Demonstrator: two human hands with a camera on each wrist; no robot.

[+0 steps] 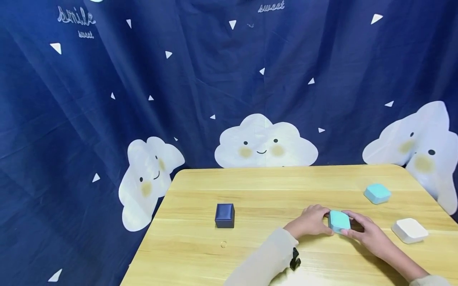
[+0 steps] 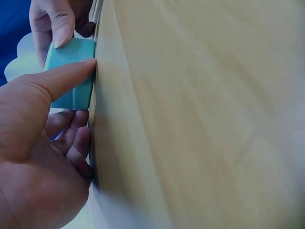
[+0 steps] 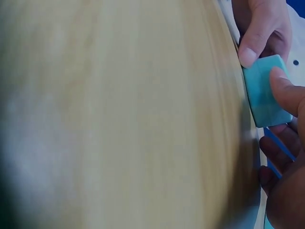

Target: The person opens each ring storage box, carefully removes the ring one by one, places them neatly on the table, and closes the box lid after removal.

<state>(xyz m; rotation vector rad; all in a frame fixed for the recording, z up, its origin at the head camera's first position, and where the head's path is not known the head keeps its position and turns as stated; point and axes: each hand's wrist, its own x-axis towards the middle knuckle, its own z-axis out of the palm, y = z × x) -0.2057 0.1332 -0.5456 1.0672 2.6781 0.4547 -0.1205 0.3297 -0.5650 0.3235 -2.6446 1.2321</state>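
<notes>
A small turquoise box (image 1: 339,221) with rounded corners sits on the wooden table between both hands. My left hand (image 1: 312,222) grips its left side, with the thumb across the near face and fingers behind. From the right, my right hand (image 1: 366,232) holds the same box between thumb and fingers. In the left wrist view the turquoise box (image 2: 71,52) appears under both thumbs, close against the tabletop. The right wrist view also shows the box (image 3: 261,90) with a thumb on it from each hand. Its lid looks closed.
A dark blue square box (image 1: 224,215) stands left of the hands, and a thin gold-coloured ring (image 1: 223,244) lies nearer. To the right are a second turquoise box (image 1: 377,193) and a white box (image 1: 410,230). A blue curtain (image 1: 200,79) hangs behind the table (image 1: 272,190).
</notes>
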